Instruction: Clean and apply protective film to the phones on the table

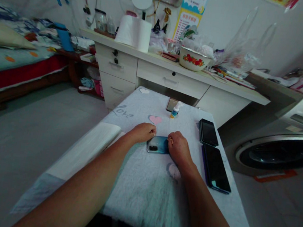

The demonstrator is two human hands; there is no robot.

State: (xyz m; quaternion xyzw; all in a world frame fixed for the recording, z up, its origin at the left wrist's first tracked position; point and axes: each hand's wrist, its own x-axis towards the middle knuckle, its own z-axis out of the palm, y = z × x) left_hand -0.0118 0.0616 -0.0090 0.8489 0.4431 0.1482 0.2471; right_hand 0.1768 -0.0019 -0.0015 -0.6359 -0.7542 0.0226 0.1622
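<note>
Left hand (144, 132) and right hand (179, 147) curl narrow at the ten and three o'clock ends of a blue phone (161, 142), mid surface (144, 178); whether they grip it, I cannot tell. White bottle (175, 110) near twelve; black device (209, 132) at two.

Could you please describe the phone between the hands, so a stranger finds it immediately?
Find the cloth-covered table before the white desk. On it, the phone lies between the left hand and the right hand. Its pale-to-blue back faces up, with a dark camera block, unlike the two dark-screened devices at right.
</note>
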